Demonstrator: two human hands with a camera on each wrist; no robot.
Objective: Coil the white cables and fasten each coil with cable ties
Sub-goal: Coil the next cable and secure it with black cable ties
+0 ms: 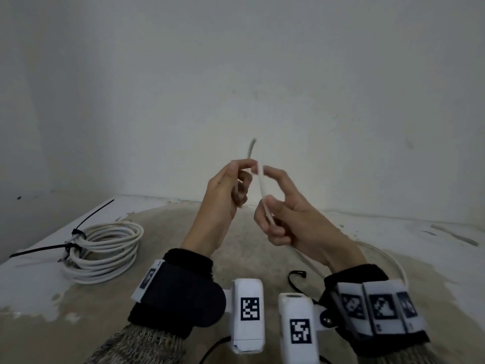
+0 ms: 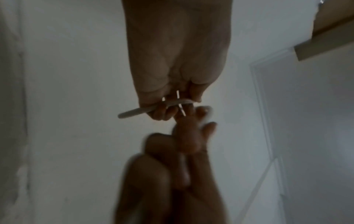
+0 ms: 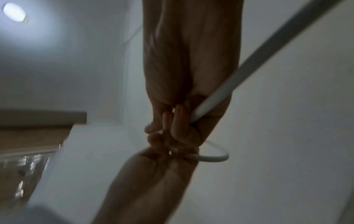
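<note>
Both hands are raised in front of the wall with a loose white cable [image 1: 262,189] held between them. My left hand [image 1: 246,174] pinches it near its end, and the tip [image 1: 251,149] sticks up past the fingers. My right hand [image 1: 267,206] grips the cable lower down, index finger extended. From there the cable drops behind the right wrist and curves out to the right [image 1: 395,261]. In the left wrist view the left hand [image 2: 168,106] holds the cable [image 2: 134,112]. In the right wrist view the cable [image 3: 228,89] runs through the right hand [image 3: 178,125] and bends into a small loop [image 3: 218,158].
A finished white coil [image 1: 105,254] lies at the left, bound with two black cable ties [image 1: 77,232] whose long tails stick out. One loose black cable tie [image 1: 295,278] lies on the worn beige surface [image 1: 183,227] between my wrists. The wall [image 1: 236,88] stands close behind.
</note>
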